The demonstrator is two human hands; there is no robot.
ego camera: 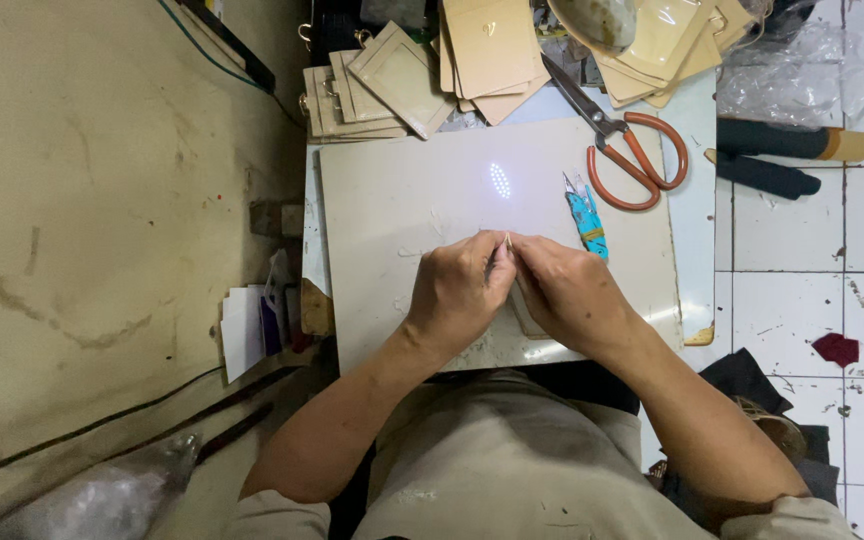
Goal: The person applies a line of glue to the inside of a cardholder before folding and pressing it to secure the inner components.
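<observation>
Head view, looking straight down. I see both forearms angling in from the bottom edge and meeting over the middle of a pale work board (392, 190). My left hand (457, 290) is knuckles up, fingers curled shut, pinching a thin dark tool (493, 262) between thumb and forefinger; the tip is too small to identify. My right hand (567, 295) is also curled, fingertips meeting the left hand's, pressing down on a flat tan piece (525, 318) that lies on the board just beneath both hands, mostly hidden. Whether the right hand grips it or only holds it down, I cannot tell.

Board is smooth, matte off-white, rectangular, with a bright oval of light spots near its upper middle. Just beside the right hand lies a small blue thread snipper (585, 220). Past it, orange-handled scissors (627, 150) with metal blades lie on the board's far right corner. Stacked along the far edge are flat tan card-like holders (402, 75), squared, dull finish. Crumpled clear plastic (787, 75) sits on white floor tiles (792, 230), scuffed. Two dark cylindrical rolls (772, 155) lie near it.
</observation>
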